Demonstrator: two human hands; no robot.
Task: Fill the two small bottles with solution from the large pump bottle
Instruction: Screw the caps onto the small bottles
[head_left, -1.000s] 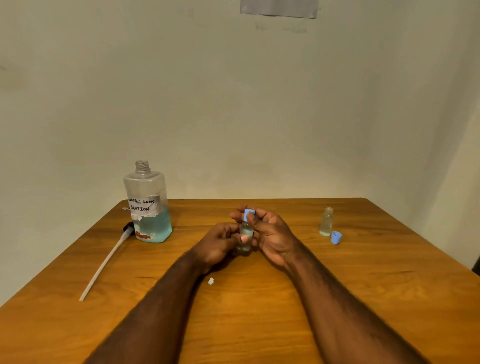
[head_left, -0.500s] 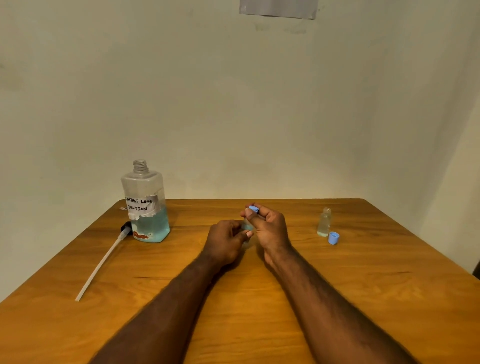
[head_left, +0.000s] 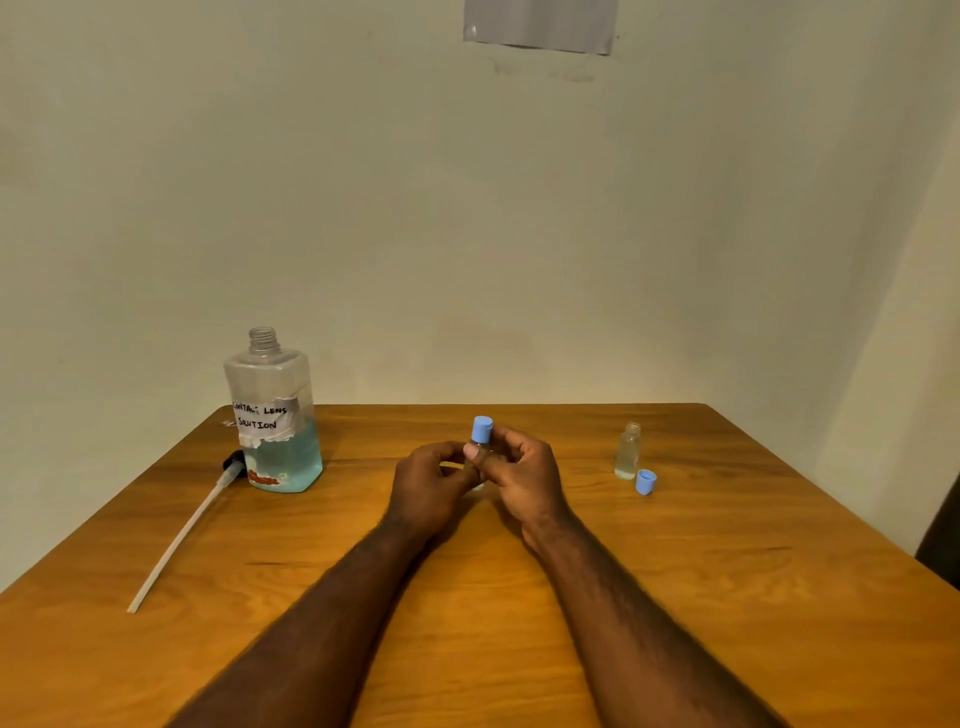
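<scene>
I am holding one small bottle (head_left: 481, 448) upright over the table (head_left: 467, 623), to the right of the large pump bottle (head_left: 275, 415). My left hand (head_left: 431, 488) is curling round its lower body, and my right hand (head_left: 524, 478) is pinching it between thumb and fingers just under its blue cap (head_left: 482, 429), which is sitting on the neck. The large pump bottle is standing open-necked, partly full of blue solution. Its pump (head_left: 182, 535) is lying just beside its base, the tube running toward me. The second small bottle (head_left: 627, 451) is standing uncapped farther right of the pump bottle, well apart from it, with a loose blue cap (head_left: 645, 481) just beside it.
</scene>
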